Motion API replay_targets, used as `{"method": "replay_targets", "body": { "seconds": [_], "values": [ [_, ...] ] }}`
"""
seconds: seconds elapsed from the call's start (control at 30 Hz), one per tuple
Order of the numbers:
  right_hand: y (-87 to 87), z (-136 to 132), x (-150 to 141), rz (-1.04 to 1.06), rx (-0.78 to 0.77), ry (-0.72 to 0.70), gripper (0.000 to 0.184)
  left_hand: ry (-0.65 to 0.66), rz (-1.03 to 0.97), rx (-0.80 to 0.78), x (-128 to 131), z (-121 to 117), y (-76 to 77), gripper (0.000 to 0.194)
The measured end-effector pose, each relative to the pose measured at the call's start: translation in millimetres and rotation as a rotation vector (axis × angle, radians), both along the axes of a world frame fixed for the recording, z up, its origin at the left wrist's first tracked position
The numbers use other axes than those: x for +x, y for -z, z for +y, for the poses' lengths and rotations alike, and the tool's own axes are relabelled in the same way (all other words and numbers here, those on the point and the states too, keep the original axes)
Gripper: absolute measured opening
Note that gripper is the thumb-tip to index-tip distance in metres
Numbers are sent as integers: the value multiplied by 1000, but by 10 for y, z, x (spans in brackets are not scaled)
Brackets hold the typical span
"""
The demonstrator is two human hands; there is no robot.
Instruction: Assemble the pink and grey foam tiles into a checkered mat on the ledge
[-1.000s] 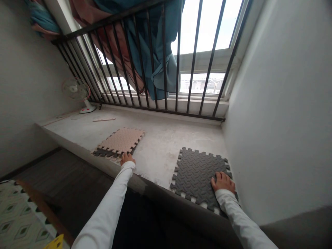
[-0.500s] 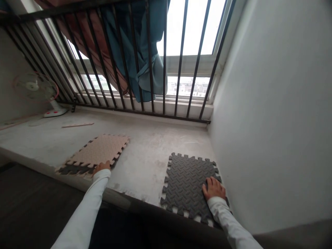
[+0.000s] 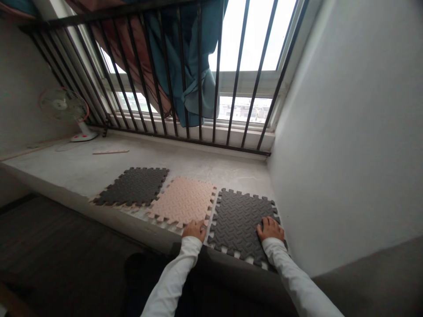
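Pink mat (image 3: 185, 199) held beside grey mat (image 3: 243, 218)

The pink mat's near corner is pinched in the narrow left grip (image 3: 194, 230); the grey mat is pressed by the right grip (image 3: 271, 230), its fingers loosely spread. Between the grips, a thin gap is left. Beyond the left grip, farther left, a mat stack (image 3: 135, 187) is seen on the ledge (image 3: 66, 169). Alignment seems in hand; matching of toothed edges appears called for before pressing.
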State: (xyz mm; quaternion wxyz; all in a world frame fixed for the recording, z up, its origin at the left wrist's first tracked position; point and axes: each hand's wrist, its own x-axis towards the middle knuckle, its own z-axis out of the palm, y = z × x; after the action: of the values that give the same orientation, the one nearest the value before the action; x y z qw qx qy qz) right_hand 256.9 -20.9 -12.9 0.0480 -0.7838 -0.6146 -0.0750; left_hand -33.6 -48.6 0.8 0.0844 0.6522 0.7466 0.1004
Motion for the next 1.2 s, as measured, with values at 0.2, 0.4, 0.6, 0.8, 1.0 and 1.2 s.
{"method": "replay_targets", "body": {
  "seconds": [0.2,0.4,0.6,0.8,1.0,1.2],
  "values": [
    [-56,-36,-50,-16,28,3,34,-72,-104,179,134,-184,129,34],
    [-8,-17,-31,-28,57,-9,33,-84,-160,344,80,-209,187,32],
    [-58,-36,-53,-7,43,-3,32,-22,-101,304,112,-279,225,31],
    [-64,-46,-53,4,52,-14,32,56,-63,218,74,-293,266,33],
    [-38,-44,-38,10,64,-23,33,91,-55,178,106,-322,272,33],
    [-34,-41,-40,15,60,-15,33,58,-29,215,169,-350,252,32]
  ]
}}
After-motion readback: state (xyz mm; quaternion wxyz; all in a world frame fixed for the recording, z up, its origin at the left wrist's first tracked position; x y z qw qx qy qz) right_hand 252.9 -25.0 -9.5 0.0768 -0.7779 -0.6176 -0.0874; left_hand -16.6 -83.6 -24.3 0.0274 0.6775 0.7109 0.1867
